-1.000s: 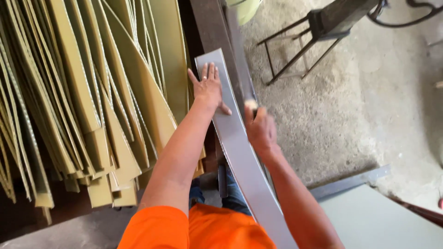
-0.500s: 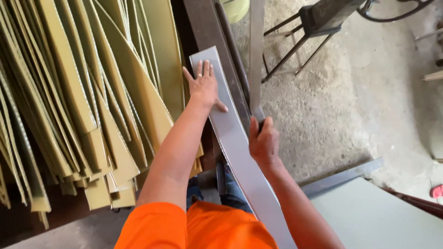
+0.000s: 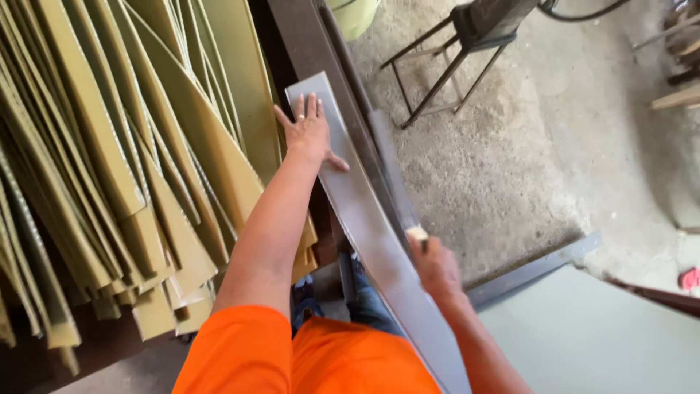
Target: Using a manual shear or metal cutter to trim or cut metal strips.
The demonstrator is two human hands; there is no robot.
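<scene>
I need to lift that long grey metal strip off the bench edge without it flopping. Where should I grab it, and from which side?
Probably by its two long edges, one grip toward each end, coming from above. The grey metal strip is long, thin and flat, so a single grip would likely let it sag. The left hand lies flat near its far end; the right hand, holding a blade-like tool, is nearer the middle.

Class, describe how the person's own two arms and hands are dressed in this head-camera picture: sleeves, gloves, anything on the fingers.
Both arms are bare from the short bright orange sleeves of a T-shirt down. The left hand and right hand wear no gloves. A thin ring seems to sit on one left finger, though it is too small to be sure. No watch or wristband shows.
</scene>
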